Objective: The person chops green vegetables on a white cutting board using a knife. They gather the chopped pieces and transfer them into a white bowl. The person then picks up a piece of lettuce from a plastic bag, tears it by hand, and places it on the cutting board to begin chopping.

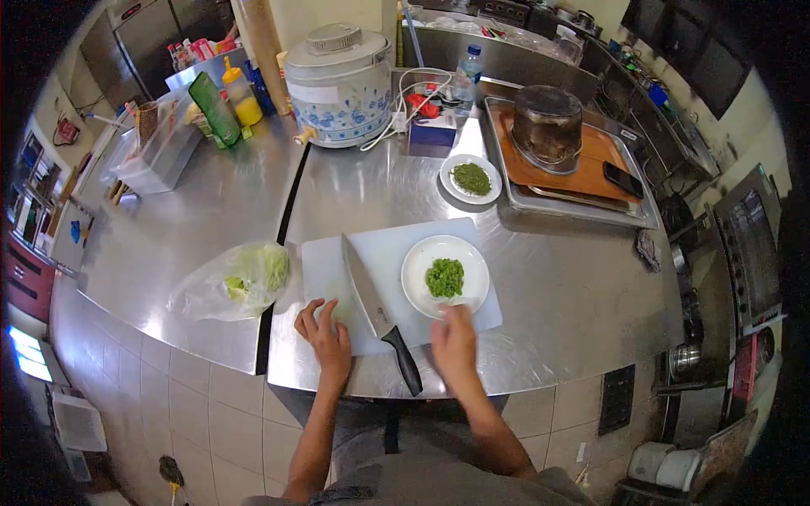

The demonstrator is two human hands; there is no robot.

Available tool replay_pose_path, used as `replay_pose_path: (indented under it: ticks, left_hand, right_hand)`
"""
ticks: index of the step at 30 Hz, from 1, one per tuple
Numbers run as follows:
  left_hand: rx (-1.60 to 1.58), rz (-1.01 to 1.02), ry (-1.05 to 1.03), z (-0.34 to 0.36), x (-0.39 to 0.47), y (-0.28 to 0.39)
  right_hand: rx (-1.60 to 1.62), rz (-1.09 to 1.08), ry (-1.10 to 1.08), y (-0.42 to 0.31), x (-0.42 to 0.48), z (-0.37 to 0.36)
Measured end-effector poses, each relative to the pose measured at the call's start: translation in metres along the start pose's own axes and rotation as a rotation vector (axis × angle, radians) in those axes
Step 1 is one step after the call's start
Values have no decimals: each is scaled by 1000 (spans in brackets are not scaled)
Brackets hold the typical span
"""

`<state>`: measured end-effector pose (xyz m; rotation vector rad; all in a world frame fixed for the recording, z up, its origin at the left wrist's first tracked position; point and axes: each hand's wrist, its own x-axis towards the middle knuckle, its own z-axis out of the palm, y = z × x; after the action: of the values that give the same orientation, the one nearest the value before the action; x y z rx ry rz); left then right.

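My left hand (328, 340) rests at the near left edge of a white cutting board (386, 253), its fingers apart and holding nothing. Blurred by motion, my right hand (454, 341) is at the near rim of a white plate (414, 288); whether it grips the rim is unclear. Finely chopped green vegetable (445, 277) is heaped on that plate, which sits on the board's right half. Between my hands a chef's knife (373, 297) lies diagonally across the board. Its black handle overhangs the board's near edge, and neither hand touches it.
Left of the board lies a clear plastic bag (212, 291) with pale green leafy vegetable. Farther back stand a saucer (448, 183) of dark green chopped herbs, a drink dispenser (342, 95), and a metal tray (525, 202) bearing an upturned pot (547, 126) and a phone (623, 180).
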<state>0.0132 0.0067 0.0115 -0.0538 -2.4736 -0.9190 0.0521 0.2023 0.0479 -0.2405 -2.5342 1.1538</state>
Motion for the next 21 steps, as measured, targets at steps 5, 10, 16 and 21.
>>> replay_pose_path:
  ticks: [5,10,16,21]
  left_hand:
    - [-12,1,-13,-3,2,6]
    - [-14,2,2,-2,2,4]
    - [12,19,24,0,0,-1]
    - [3,16,19,2,0,2]
  right_hand:
    - [-125,481,29,47,42,-31]
    - [-313,484,-15,82,61,-16]
    - [258,602,184,100,67,-25]
    - [546,711,436,124,69,-60]
